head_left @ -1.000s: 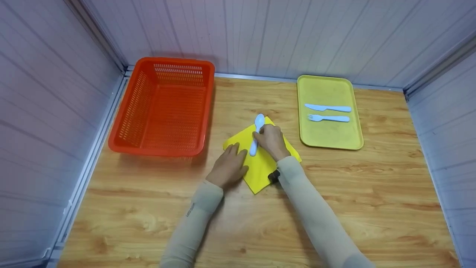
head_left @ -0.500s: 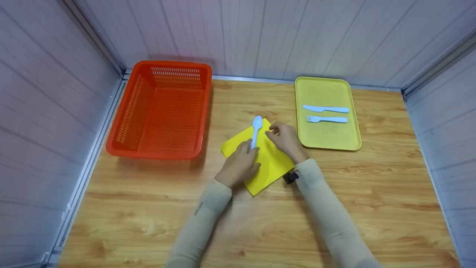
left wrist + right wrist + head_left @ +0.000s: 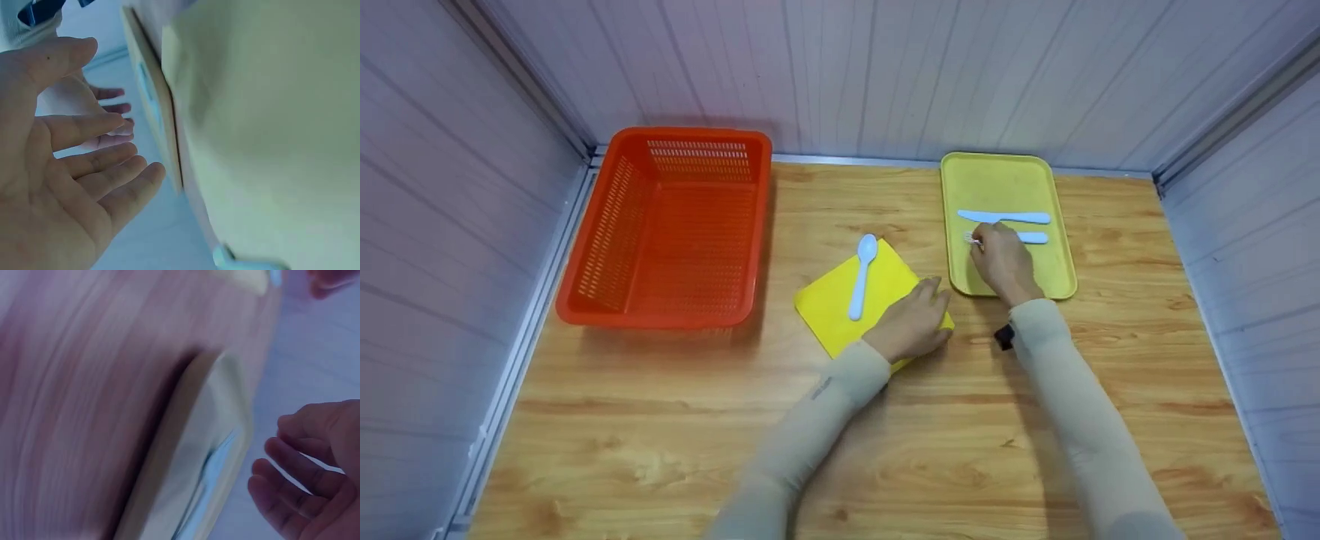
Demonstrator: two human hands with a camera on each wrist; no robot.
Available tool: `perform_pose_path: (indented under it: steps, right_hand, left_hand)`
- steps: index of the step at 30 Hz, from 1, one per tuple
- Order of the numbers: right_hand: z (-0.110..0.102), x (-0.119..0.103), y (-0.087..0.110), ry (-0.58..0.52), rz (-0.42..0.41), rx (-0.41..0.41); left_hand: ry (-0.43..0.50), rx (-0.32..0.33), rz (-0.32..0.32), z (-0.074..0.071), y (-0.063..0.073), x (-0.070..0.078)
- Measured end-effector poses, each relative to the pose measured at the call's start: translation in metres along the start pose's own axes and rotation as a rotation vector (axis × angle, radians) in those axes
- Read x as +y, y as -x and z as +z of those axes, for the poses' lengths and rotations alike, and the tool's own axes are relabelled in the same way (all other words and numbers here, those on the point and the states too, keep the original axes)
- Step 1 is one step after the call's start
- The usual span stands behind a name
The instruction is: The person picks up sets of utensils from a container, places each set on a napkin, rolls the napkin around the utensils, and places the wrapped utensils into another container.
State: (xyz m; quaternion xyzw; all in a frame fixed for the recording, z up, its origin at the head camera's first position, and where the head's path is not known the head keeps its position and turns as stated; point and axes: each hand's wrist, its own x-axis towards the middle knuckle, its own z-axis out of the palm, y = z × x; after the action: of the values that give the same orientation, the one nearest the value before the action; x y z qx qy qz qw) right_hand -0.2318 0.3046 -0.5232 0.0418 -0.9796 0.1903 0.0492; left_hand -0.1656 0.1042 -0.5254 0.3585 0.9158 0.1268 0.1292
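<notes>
A folded yellow cloth [image 3: 829,304] lies on the table, with a pale blue spoon [image 3: 860,281] resting slantwise on it. My left hand [image 3: 911,320] is over the cloth's right part; its fingers are spread and relaxed in the left wrist view. To the right, my right hand [image 3: 1003,260] hovers over the yellow tray [image 3: 997,180], partly covering the fork [image 3: 1033,238]. A knife [image 3: 1027,217] lies just beyond the fork. Loosely bent fingers with nothing between them appear in the right wrist view, apart from the tray [image 3: 169,455].
An orange-red plastic basket [image 3: 761,225] stands at the back left, near the wall. The wooden table [image 3: 660,420] is bounded by pale panel walls [image 3: 825,75] at the back and both sides.
My right hand let go of the spoon and moved right, from the cloth to over the tray. My left hand touched the spoon's handle, then moved right across the cloth.
</notes>
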Motion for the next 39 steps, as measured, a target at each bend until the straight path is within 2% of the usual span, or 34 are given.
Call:
perform_pose_path:
  steps: [3, 7, 14, 18, 22, 34, 39]
  right_hand:
    - [0.003, 0.021, -0.005, 0.06, -0.01, 0.026]
    - [0.005, 0.042, -0.01, 0.124, 0.006, 0.004]
    - [0.009, 0.054, -0.013, 0.197, 0.048, -0.037]
    - [0.01, 0.055, -0.016, 0.205, 0.08, -0.037]
    - [0.012, 0.057, -0.016, 0.208, 0.083, -0.034]
    - [0.012, 0.061, -0.014, 0.222, -0.02, 0.036]
    - [0.007, 0.056, -0.011, 0.219, -0.07, 0.087]
  left_hand:
    - [-0.038, -0.009, 0.035, 0.005, -0.014, 0.004]
    - [-0.082, -0.026, 0.063, 0.008, -0.028, 0.009]
    - [-0.098, -0.08, 0.062, 0.011, -0.04, 0.014]
    - [-0.113, -0.097, 0.054, 0.013, -0.042, 0.014]
    - [-0.085, -0.116, 0.039, 0.014, -0.043, 0.014]
    - [-0.006, -0.112, 0.019, 0.013, -0.038, 0.012]
    - [-0.005, -0.064, 0.051, 0.012, -0.03, 0.007]
